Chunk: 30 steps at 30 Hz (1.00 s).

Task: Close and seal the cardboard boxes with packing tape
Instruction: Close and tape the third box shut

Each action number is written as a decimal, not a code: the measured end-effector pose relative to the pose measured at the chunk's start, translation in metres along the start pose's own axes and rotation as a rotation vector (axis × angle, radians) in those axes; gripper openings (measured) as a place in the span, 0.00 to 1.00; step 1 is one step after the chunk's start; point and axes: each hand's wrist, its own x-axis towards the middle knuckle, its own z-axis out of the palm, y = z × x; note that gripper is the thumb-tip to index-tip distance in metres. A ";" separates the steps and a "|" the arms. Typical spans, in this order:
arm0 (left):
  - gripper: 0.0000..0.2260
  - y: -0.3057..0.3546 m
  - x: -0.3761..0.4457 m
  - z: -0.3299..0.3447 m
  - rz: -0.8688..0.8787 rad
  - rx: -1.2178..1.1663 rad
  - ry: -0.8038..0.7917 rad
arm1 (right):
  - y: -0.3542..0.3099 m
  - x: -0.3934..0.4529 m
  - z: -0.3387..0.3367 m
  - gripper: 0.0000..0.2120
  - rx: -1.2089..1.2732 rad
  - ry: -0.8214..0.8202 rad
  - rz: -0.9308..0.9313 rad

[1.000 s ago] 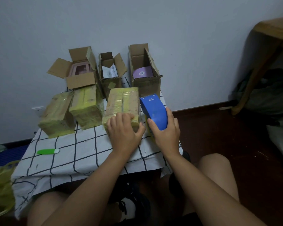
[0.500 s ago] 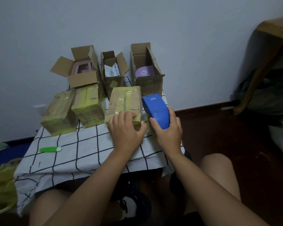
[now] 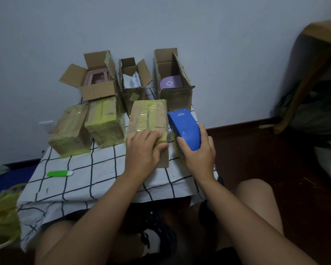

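A: How far along was the sealing?

B: Roughly halfway, I'd judge. Three boxes already wore yellowish tape: the left taped box (image 3: 69,133), the middle taped box (image 3: 104,124) and the box in hand (image 3: 148,119), which lay near the front right of the counter (image 3: 96,180). Behind them, against the wall, three were unsealed: the wide open box (image 3: 96,81) with something pink inside, the narrow open box (image 3: 134,83) and the tall open box (image 3: 174,81) holding a purple item.

A: And the hands?

B: The left hand (image 3: 143,150) lay on the near end of the box in hand, fingers curled over its top edge, thumb against the side. The right hand (image 3: 197,155) was wrapped around the blue tape dispenser (image 3: 185,128), just beside that box.

A: Anything you couldn't make out?

B: Whether the tape was touching the box; the roll sat mostly behind the grip. The near end face was covered by the left hand. A green tool (image 3: 59,173) lay apart, its kind unclear.
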 end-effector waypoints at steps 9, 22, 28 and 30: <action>0.10 0.000 -0.001 -0.002 0.123 0.110 -0.015 | -0.002 -0.001 -0.001 0.35 -0.011 0.003 0.000; 0.19 -0.003 0.011 -0.023 0.101 0.017 -0.211 | -0.006 0.001 -0.005 0.35 -0.014 -0.015 0.006; 0.17 -0.020 0.004 -0.030 0.028 0.028 -0.175 | -0.015 0.013 -0.011 0.33 0.039 0.009 0.021; 0.15 -0.023 0.004 -0.030 -0.023 -0.046 -0.146 | -0.022 0.021 -0.015 0.33 0.059 0.043 0.001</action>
